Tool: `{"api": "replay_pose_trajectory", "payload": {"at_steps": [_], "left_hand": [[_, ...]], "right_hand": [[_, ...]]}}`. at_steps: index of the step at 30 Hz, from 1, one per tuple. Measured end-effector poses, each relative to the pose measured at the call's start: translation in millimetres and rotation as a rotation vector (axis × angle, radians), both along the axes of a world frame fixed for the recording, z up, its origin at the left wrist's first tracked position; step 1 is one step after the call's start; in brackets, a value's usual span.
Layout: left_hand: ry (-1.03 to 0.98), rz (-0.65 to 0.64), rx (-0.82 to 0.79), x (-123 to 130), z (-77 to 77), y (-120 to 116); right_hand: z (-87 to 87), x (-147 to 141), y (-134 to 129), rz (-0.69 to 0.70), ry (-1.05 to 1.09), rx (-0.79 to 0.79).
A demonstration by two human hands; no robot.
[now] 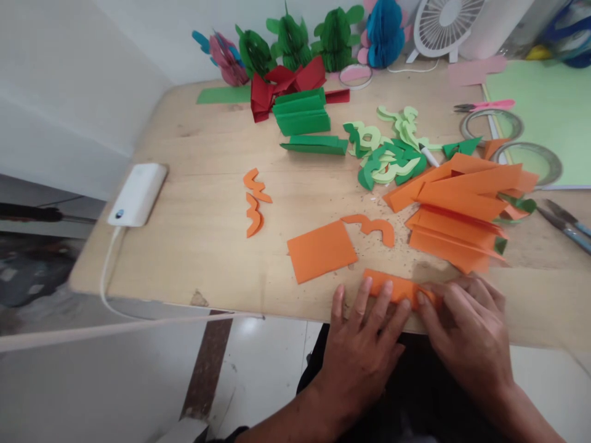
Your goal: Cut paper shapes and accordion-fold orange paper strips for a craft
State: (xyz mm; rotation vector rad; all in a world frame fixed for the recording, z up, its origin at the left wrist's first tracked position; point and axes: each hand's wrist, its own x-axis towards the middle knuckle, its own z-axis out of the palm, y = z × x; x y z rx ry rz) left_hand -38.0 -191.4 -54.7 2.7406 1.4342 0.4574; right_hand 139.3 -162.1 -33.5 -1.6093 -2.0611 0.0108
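A narrow folded strip of orange paper [381,282] lies at the table's front edge. My left hand [367,338] rests flat with its fingers spread, the fingertips touching the strip's near side. At the strip's right end, my right hand [468,326] has its thumb and curled fingers closed on the paper. Just to the upper left lies an orange rectangle [322,251], with a wavy orange cutout [381,230] beside its top corner. More wavy orange pieces [253,215] lie farther left. A pile of folded orange paper [462,209] sits beyond my right hand.
Green folded papers [302,114], red papers [286,83] and green cutouts [392,163] lie farther back. A white power bank [138,194] with a cable is at the left. Tape rolls [529,163], pliers [566,224] and a fan [447,24] stand or lie at the right.
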Motion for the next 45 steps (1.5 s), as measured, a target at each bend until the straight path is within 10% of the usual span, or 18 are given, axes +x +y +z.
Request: {"api": "replay_pose_trajectory", "payload": {"at_steps": [45], "left_hand": [[0.007,0.018,0.026,3.4,-4.7,0.9]], "right_hand": [[-0.7,1.0,-4.0,-0.074,-0.015,0.005]]}}
